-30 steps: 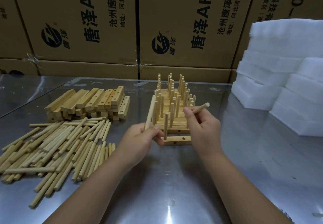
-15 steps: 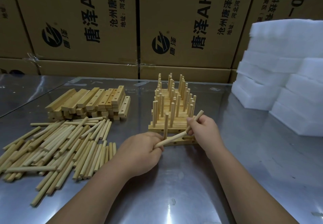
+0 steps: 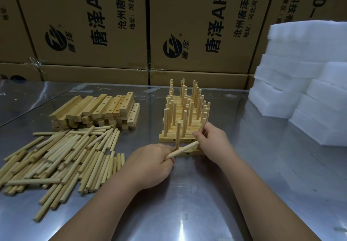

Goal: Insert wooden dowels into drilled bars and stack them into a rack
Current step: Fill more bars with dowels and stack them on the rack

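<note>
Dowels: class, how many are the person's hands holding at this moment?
2. A slanted dowel is gripped in the left hand; a nearly upright dowel is pinched by the right hand at the right end of the front bar. More could be hidden in the palms.

Both forearms reach in close together, left hand (image 3: 152, 162) fisted round a slanted dowel (image 3: 185, 149), right hand (image 3: 214, 143) pinching a second dowel (image 3: 203, 126).
</note>
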